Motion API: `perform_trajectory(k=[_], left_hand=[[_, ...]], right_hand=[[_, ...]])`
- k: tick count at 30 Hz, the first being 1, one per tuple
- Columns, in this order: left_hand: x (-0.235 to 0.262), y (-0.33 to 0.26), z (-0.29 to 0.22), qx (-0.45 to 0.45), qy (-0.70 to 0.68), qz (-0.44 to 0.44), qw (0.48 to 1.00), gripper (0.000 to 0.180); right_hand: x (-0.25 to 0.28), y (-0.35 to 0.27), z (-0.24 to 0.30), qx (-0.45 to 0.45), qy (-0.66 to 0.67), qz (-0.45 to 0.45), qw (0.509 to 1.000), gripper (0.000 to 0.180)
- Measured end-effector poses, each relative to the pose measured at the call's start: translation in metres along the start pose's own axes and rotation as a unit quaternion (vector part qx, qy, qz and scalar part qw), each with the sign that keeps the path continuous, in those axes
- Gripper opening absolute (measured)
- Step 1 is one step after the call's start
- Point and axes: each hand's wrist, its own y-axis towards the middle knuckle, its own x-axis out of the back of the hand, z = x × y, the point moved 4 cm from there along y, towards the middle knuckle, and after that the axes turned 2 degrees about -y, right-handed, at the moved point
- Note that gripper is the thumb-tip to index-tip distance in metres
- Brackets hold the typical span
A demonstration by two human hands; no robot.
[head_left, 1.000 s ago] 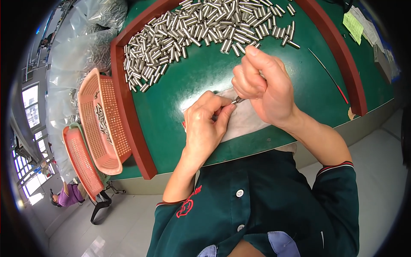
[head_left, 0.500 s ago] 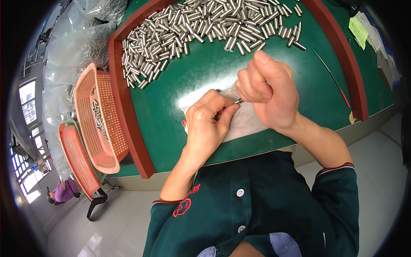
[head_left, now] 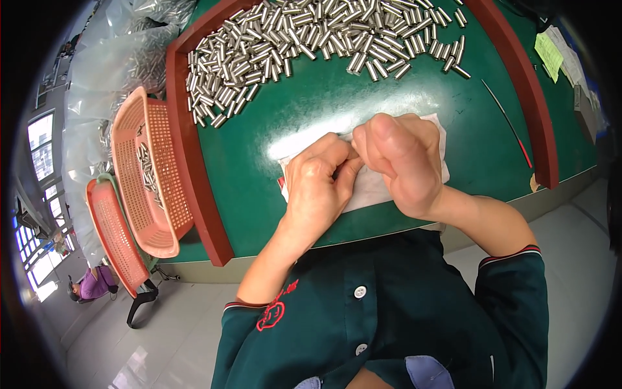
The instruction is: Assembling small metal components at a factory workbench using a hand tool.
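Observation:
My left hand [head_left: 316,185] is closed in a pinch over a whitish cloth [head_left: 370,191] on the green tabletop [head_left: 259,146]. A small metal cylinder showed at its fingertips a moment earlier; the fingers hide it now. Pressed close against those fingertips is my right hand [head_left: 407,163], curled into a fist with the thumb uppermost. Whatever that fist may hold is out of sight. Beyond both hands lies a wide heap of shiny metal cylinders [head_left: 291,42]. Under the left hand's edge a bit of something red [head_left: 281,183] peeks out beside the cloth.
Dark red rails [head_left: 194,168] border the work area. At right lies a thin rod with a red handle [head_left: 518,139]. Left of the rail hang pink plastic baskets [head_left: 170,175], one holding metal pieces, near clear bags [head_left: 97,84]. Papers [head_left: 551,55] lie far right. A person in purple [head_left: 95,283] is far left.
My right fist has come down and left against my left fingertips, covering the cylinder's end. More of the cloth shows at right. My left hand keeps its pinch.

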Motion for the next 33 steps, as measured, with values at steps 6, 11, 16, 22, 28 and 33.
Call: perform_trajectory(k=[6, 11, 16, 22, 28, 33], left_hand=[[0.007, -0.006, -0.010, 0.037, -0.032, -0.006, 0.999, 0.007], [0.029, 0.002, 0.014, 0.147, -0.682, -0.026, 0.716, 0.015], [0.041, 0.030, 0.029, 0.204, -0.582, -0.072, 0.784, 0.012], [0.055, 0.071, 0.026, -0.100, 0.245, -0.108, 0.958, 0.011], [0.051, 0.081, 0.024, -0.123, 0.276, 0.002, 0.953, 0.010], [0.042, 0.064, 0.002, -0.083, 0.164, 0.052, 0.982, 0.009]], right_hand=[[0.005, -0.004, -0.004, -0.044, -0.007, -0.071, 0.996, 0.045], [0.012, 0.002, -0.003, -0.082, 0.086, -0.070, 0.990, 0.044], [0.013, 0.005, -0.004, -0.086, 0.095, -0.067, 0.989, 0.045], [0.013, 0.007, -0.004, -0.088, 0.089, -0.065, 0.990, 0.045], [0.013, 0.006, -0.006, -0.090, 0.099, -0.062, 0.989, 0.045], [0.016, 0.007, -0.006, -0.099, 0.113, -0.071, 0.986, 0.046]])
